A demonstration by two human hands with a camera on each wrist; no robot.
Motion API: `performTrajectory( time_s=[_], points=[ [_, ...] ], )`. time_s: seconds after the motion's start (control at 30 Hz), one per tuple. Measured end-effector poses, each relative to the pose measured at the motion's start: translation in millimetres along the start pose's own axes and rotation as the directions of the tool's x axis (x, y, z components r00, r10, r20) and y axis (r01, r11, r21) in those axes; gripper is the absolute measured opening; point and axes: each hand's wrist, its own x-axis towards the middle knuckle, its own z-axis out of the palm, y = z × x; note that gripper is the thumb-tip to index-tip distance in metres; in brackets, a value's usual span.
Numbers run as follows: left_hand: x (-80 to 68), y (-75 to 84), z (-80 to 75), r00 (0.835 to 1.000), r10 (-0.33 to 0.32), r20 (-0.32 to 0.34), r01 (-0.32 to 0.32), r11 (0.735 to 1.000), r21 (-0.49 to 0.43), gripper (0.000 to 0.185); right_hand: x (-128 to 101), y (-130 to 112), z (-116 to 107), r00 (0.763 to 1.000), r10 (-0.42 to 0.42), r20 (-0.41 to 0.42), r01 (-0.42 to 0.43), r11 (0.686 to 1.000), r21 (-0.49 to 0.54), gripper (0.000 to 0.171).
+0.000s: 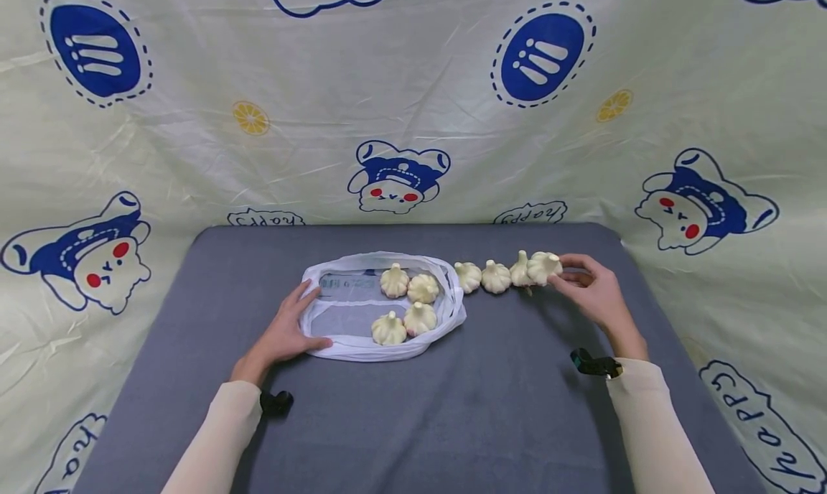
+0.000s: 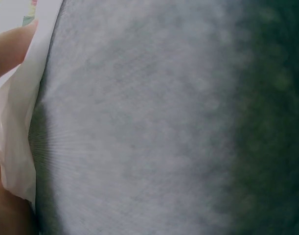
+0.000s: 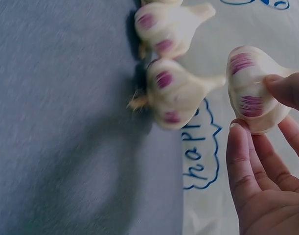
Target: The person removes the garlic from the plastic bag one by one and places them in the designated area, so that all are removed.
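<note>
Right hand (image 1: 594, 291) pinches a garlic bulb (image 1: 543, 268) beyond the lined-up bulbs (image 1: 496, 277) at the white bag's (image 1: 384, 352) three o'clock, so a light fingertip grip, kept clear of those neighbours, should serve best while the left hand (image 1: 287, 329) holds the bag at nine o'clock

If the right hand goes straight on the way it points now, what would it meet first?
The right hand, with its held bulb, would probably meet the nearest other garlic bulb, unless it passes above; the height is unclear.

Even soft light, left wrist view blurred, dark at right, shadow (image 3: 122, 166) on cloth (image 3: 51, 63)
</note>
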Motion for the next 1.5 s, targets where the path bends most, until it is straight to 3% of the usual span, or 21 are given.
performTrajectory(
  time_s=[0.33,0.53,0.77,1.5],
  points=[
    [0.1,0.2,-0.5,0.999,0.019,-0.028,-0.019,1.0,-0.013,0.112,4,26,-8,0.997,0.05,-0.05,-0.051,0.999,-0.016,0.055],
    [1.1,-0.1,0.0,1.0,0.009,-0.014,-0.009,1.0,-0.008,0.116,5,36,-10,0.993,0.099,-0.064,-0.102,0.994,-0.049,0.056],
    [0.5,-1.1,0.2,1.0,0.005,-0.01,-0.005,1.0,0.015,0.116,8,49,-5,0.993,0.1,-0.062,-0.105,0.992,-0.076,0.054],
    [0.7,2.2,-0.7,1.0,-0.005,0.001,0.005,1.0,0.019,0.111,17,61,4,0.99,0.138,-0.037,-0.141,0.984,-0.108,0.052]
  ],
)
